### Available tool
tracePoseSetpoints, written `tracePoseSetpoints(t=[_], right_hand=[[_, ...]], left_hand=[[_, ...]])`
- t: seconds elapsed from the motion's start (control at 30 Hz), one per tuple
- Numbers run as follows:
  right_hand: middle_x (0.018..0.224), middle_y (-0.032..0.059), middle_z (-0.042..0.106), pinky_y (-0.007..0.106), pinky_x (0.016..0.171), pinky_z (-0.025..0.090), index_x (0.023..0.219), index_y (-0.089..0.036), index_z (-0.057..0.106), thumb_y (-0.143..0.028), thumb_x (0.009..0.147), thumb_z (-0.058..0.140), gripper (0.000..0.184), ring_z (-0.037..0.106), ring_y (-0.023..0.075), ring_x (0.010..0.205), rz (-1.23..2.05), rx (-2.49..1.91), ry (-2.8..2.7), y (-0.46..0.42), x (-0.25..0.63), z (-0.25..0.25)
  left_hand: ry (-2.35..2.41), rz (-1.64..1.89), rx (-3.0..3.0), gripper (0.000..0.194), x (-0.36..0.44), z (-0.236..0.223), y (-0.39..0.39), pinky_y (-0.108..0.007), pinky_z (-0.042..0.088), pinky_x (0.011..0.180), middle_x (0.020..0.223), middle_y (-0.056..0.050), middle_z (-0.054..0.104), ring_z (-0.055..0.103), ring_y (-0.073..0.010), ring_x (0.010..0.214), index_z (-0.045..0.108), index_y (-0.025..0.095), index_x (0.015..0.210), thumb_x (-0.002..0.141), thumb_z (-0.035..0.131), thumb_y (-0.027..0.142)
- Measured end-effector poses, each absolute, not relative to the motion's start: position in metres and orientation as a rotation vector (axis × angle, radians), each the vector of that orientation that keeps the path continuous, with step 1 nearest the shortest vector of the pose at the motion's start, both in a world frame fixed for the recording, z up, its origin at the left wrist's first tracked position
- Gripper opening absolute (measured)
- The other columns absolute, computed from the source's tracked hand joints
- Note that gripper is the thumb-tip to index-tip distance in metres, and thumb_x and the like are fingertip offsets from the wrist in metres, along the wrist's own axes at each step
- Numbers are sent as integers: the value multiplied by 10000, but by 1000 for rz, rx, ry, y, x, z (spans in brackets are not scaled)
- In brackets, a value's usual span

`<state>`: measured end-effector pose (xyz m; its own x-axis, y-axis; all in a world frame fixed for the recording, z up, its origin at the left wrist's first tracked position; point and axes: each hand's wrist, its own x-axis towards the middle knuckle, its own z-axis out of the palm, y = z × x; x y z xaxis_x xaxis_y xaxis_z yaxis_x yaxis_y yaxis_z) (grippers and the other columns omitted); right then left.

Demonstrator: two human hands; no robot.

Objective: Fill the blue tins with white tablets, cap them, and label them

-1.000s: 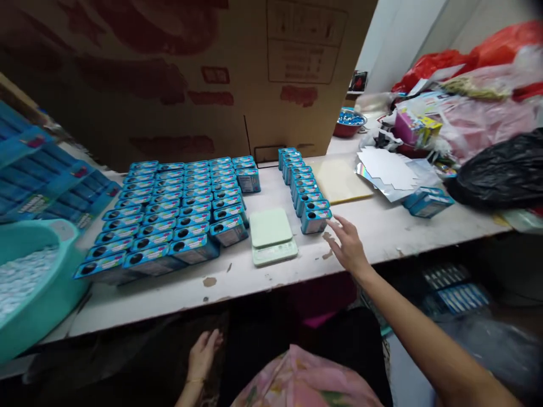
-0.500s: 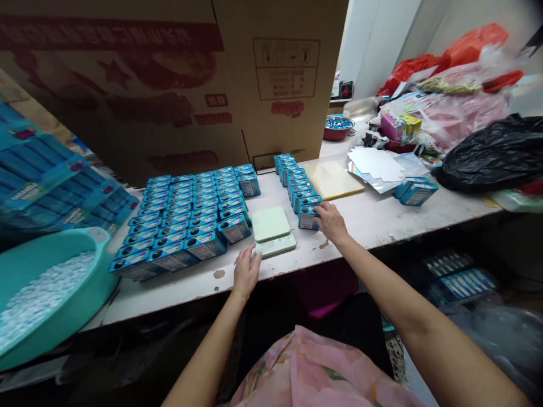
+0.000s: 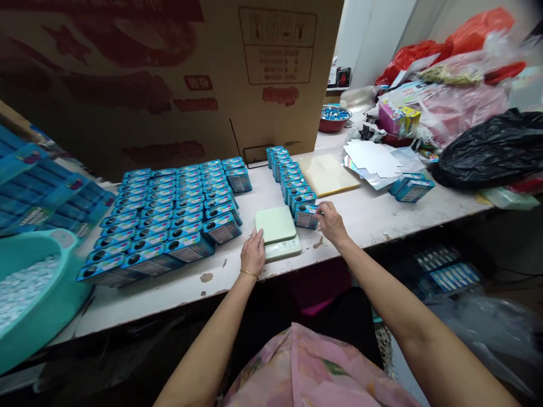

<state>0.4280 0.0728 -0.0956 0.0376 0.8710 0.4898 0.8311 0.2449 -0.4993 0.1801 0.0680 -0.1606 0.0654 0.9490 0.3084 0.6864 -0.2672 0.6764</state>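
A pale green digital scale (image 3: 276, 230) lies near the table's front edge. My left hand (image 3: 253, 254) rests against the scale's left side, its fingers stretched along the edge. At the near end of a row of blue boxes (image 3: 290, 180), my right hand (image 3: 333, 223) has its thumb and fingers closed on the right end of the nearest blue box (image 3: 305, 216). That box stands just right of the scale. Left of the scale, several rows of similar blue boxes (image 3: 183, 208) with dark round windows stand close together.
A turquoise basin (image 3: 63, 282) of small pale pieces is at the left. Behind the boxes rises a large cardboard carton (image 3: 220, 73). A cream board (image 3: 326, 175), white sheets (image 3: 373, 158), two blue boxes (image 3: 412, 189) and a black bag (image 3: 492, 150) lie to the right.
My left hand has moved right and forward onto the scale's side. The scale has slid right, closer to the box row. My right hand stays at the nearest box.
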Motion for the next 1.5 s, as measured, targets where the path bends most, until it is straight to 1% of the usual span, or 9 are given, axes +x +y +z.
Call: tracePoseSetpoints(t=[0.23,0.43,0.6,0.73,0.8,0.9,1.1,1.3,1.5], right_hand=[[927,62,474,314,708,462,756,-201,483,-197,754,477,8,482,196,922,83,-1442,-1643,45,447,-63],[983,66,489,308,811,425,757,-191,509,-188,785,462,54,492,175,948,218,-1250,-1954,60,385,-57],[1029,68,507,331,840,421,858,-196,547,-226,797,471,102,498,179,976,312,-1150,-2032,58,363,-61],[1150,77,479,354,794,466,997,-212,553,-297,762,532,250,459,213,1066,399,-1205,-1813,52,377,-75],[1081,76,518,330,719,498,954,-196,575,-314,764,522,229,503,201,999,423,-1264,-1582,53,385,-92],[904,53,566,297,623,512,878,-165,592,-347,770,493,233,570,150,776,469,-1351,-1263,51,394,-120],[723,17,556,222,490,473,832,-138,587,-383,765,487,274,530,95,575,580,-1513,-1038,41,400,-155],[737,18,538,205,423,441,815,-154,582,-396,780,469,269,513,97,557,617,-1525,-1096,38,397,-160],[808,33,556,249,566,471,842,-167,591,-310,794,483,185,537,123,686,501,-1510,-1253,38,401,-163]], left_hand=[[1555,1043,1991,363,181,-158,42,-403,344,959,1204,-117,516,448,-228,1132,551,157,1101,799,385,270],[1503,1173,1779,511,155,-134,27,-382,417,876,1211,-117,508,537,-210,1009,388,178,1249,767,479,319],[1702,1548,1731,469,65,-71,22,-366,343,958,1183,-84,524,492,-193,1065,476,183,1174,726,547,302],[1764,1705,1431,346,13,-47,16,-323,446,827,983,-69,618,578,-161,881,565,157,1027,743,512,348],[1651,1631,1307,320,14,-55,14,-290,489,689,864,-63,641,599,-144,733,597,144,935,751,487,382],[1472,1489,1123,337,42,-84,14,-248,474,538,768,-62,642,586,-127,612,609,128,862,751,474,415],[1275,1364,839,378,111,-128,26,-232,454,514,709,-65,635,581,-114,583,591,106,832,747,465,452],[1256,1313,886,367,142,-151,35,-253,481,529,713,-65,633,590,-121,583,588,101,843,754,469,436],[1267,1333,954,309,143,-161,30,-252,484,519,723,-51,632,596,-121,573,593,124,850,778,458,392]])
